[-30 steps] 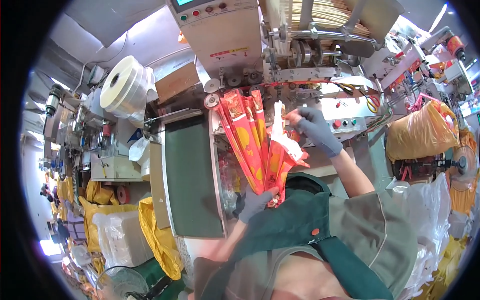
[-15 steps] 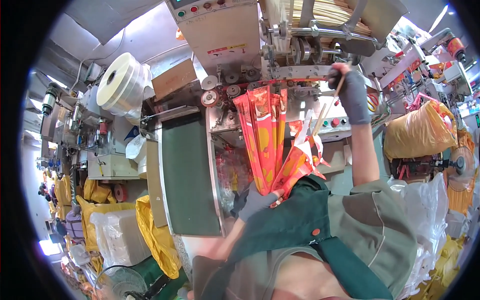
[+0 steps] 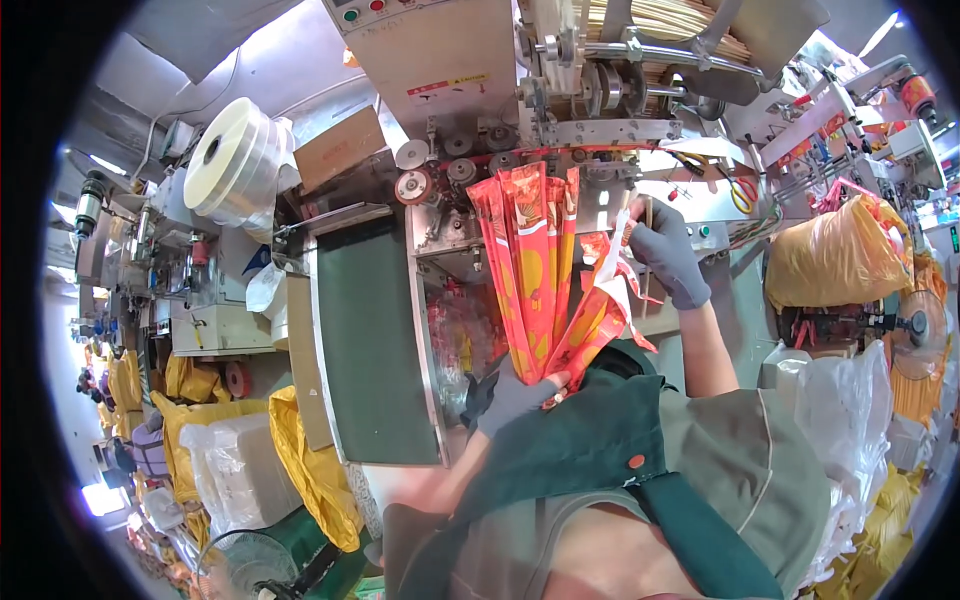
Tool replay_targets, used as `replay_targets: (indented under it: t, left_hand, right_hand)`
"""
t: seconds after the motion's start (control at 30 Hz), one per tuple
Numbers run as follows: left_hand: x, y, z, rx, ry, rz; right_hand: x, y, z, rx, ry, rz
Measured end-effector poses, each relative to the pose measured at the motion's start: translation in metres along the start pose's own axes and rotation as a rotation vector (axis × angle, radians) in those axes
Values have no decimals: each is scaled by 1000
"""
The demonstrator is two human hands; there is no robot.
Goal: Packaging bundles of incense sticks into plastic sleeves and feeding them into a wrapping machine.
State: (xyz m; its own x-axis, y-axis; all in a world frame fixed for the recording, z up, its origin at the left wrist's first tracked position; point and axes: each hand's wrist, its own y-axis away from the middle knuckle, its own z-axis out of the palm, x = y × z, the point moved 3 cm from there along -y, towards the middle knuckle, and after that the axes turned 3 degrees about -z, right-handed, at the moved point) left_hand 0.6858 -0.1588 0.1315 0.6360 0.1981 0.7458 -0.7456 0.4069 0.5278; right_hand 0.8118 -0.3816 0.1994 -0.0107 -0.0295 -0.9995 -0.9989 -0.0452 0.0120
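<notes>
My left hand (image 3: 515, 400), in a grey fingerless glove, is closed round the lower ends of several long red and yellow paper sleeves (image 3: 530, 270) fanned upward. One torn sleeve (image 3: 595, 325) leans right, its white inner side showing at the ragged top. My right hand (image 3: 668, 255), gloved too, is at that torn top with its fingers closed round a thin wooden stick (image 3: 648, 212). The fingers partly hide the stick, and I cannot tell whether they also grip the torn paper.
A machine (image 3: 430, 60) stands ahead, with a hopper of wooden sticks (image 3: 680, 25) at its upper right. A green conveyor belt (image 3: 365, 340) runs left of the sleeves. Scissors (image 3: 742, 195) lie on the machine's right side. A film roll (image 3: 225, 160) is at the left, a yellow sack (image 3: 840, 255) at the right.
My right hand has come down and left from beside the machine to the torn sleeve's top, still with a stick. My left hand keeps its hold on the sleeves.
</notes>
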Motion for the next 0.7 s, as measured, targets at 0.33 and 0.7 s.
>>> replay_targets:
  t: [0.33,0.7]
  left_hand:
    - [-5,2,4,78,-17,51]
    - [19,-5,17,-164,-53,45]
  right_hand:
    - [4,-31,-88,323,326,-499]
    - [-41,-28,-10,-192,70,-15]
